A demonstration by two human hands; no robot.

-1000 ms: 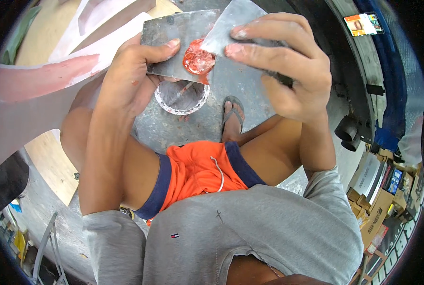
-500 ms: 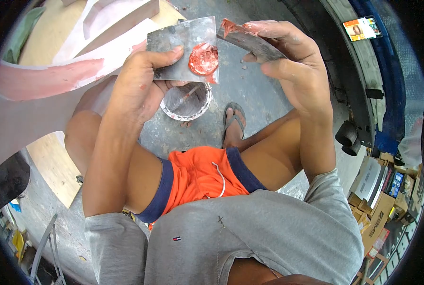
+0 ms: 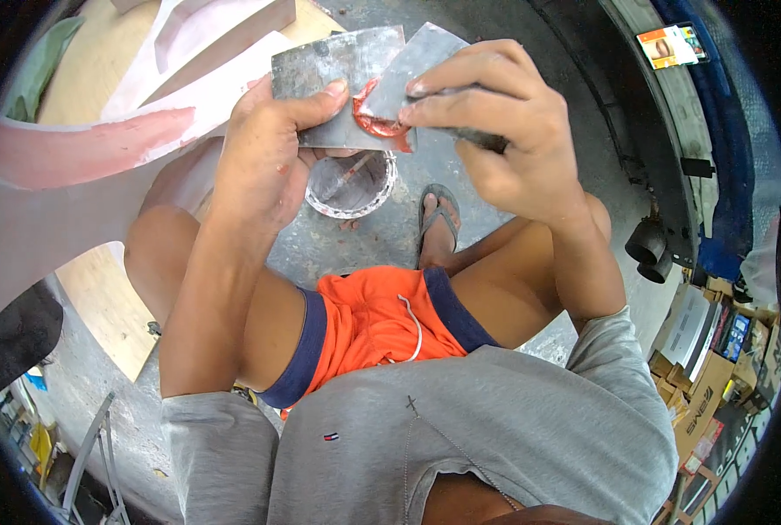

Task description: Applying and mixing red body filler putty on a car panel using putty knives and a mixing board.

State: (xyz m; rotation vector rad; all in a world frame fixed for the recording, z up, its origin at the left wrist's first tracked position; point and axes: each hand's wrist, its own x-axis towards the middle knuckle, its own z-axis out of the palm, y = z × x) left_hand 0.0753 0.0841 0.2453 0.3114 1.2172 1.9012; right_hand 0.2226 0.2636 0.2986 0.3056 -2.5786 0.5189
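My left hand grips a flat grey mixing plate by its near left side, thumb on top. A pat of red putty with paler streaks lies near the plate's right edge. In my right hand is a thin grey putty spreader, pinched between fingers and thumb. Its flat blade lies tilted over the putty and covers part of it; the thumb is mostly hidden. Below the plate, a bucket with a whitish, crusted rim stands on the floor, a stick-like tool leaning inside.
A pale curved panel with a pink-red putty patch stretches along the left, by a wooden board. On the right are a dark curved car part, a phone-like screen and stacked boxes.
My right hand has moved left and turned over, bringing the spreader down onto the red putty. My left hand still holds the plate in nearly the same place.
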